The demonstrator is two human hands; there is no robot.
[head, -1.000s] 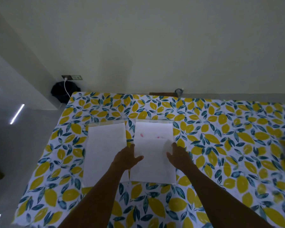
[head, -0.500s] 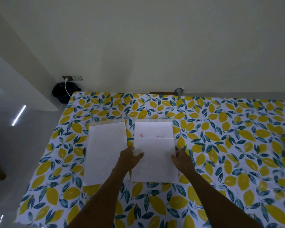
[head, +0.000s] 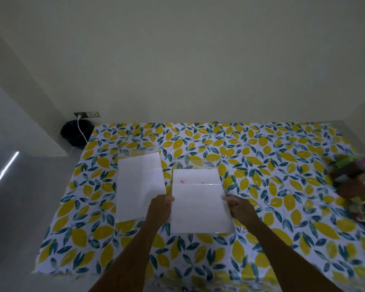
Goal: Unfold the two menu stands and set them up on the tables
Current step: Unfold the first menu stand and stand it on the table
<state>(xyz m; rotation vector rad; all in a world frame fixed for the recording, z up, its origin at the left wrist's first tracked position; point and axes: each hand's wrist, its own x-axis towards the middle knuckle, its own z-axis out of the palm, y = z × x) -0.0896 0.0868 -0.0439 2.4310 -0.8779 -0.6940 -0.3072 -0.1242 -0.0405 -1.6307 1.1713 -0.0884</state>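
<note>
white menu stand (head: 199,204), long axis running away, gripped at both side edges by fingers (head: 228,199).

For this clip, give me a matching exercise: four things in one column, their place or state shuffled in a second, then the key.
Things:
1. right menu stand
2. left menu stand
3. dark bag
4. colourful clutter

Place or state:
A. on the floor below the wall socket
B. lying on the cloth, no hand on it
C. at the table's right edge
D. gripped on both side edges by the left hand and right hand

Pairs: 1-D, 2-B, 3-A, 4-C
</note>
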